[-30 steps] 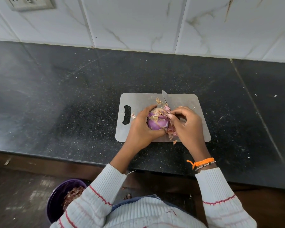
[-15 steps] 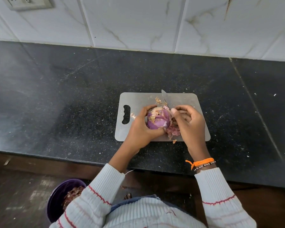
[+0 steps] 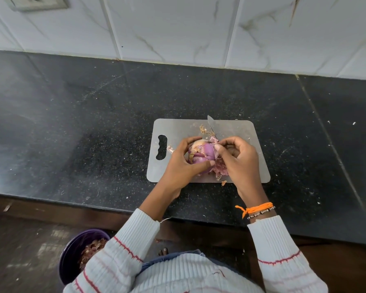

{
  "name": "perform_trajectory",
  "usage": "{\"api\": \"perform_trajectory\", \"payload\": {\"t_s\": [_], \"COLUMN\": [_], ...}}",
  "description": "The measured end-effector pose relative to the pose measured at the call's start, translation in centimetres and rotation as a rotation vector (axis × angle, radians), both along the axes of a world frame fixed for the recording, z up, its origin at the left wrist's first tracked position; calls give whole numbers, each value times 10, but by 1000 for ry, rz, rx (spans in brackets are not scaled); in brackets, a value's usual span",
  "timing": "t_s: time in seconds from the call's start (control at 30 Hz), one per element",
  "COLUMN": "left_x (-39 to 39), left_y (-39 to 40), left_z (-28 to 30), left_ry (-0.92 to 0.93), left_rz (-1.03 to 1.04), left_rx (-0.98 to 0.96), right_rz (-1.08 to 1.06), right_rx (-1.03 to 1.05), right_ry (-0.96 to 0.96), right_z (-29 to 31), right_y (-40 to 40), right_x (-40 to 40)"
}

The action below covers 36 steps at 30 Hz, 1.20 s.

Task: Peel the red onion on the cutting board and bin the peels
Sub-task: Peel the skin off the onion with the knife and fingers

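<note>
Left hand (image 3: 181, 163) cups the red onion (image 3: 201, 153) on the cutting board (image 3: 241, 127) while right hand (image 3: 239, 159) fingers pinch its peel (image 3: 221, 170).

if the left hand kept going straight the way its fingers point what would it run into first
The left hand grips the red onion, so that blocks it at once. Past the onion, the line probably meets the right hand, though depth is unclear from this view.

I have turned the onion (image 3: 202, 154) in my left hand (image 3: 183, 166), so more bare purple faces up. My right hand (image 3: 238, 159) has climbed from the onion's side to pinch skin at its top.
</note>
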<state>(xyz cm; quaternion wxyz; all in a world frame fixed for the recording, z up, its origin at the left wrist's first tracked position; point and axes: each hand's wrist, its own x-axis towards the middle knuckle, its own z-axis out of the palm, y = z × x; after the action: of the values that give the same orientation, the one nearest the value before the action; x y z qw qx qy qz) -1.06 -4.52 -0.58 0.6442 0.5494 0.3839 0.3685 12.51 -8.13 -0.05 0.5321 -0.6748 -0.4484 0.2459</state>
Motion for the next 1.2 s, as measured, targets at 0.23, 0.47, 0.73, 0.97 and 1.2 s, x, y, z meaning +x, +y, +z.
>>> {"api": "perform_trajectory", "payload": {"t_s": [0.23,0.47,0.73,0.97,1.2], "left_x": [3,3,3,4,3], "left_y": [2,6,8,10,12], "left_z": [-5,-2,-1,0,-1], "left_ry": [14,-72,-62,-58,-23], "left_rz": [-20,6,-6,1,-12], "left_rx": [9,-53,-47,-95,-128], "right_rz": [-61,-144,-154,-192,-237], "right_rx": [27,35,-32,-46,-87], "right_ry": [-225,-367,-430,-468,-487], "right_z": [-5,-16,-24,-25,-28], "right_y": [3,2,5,7,8], "right_x": [6,19,21,25,30]}}
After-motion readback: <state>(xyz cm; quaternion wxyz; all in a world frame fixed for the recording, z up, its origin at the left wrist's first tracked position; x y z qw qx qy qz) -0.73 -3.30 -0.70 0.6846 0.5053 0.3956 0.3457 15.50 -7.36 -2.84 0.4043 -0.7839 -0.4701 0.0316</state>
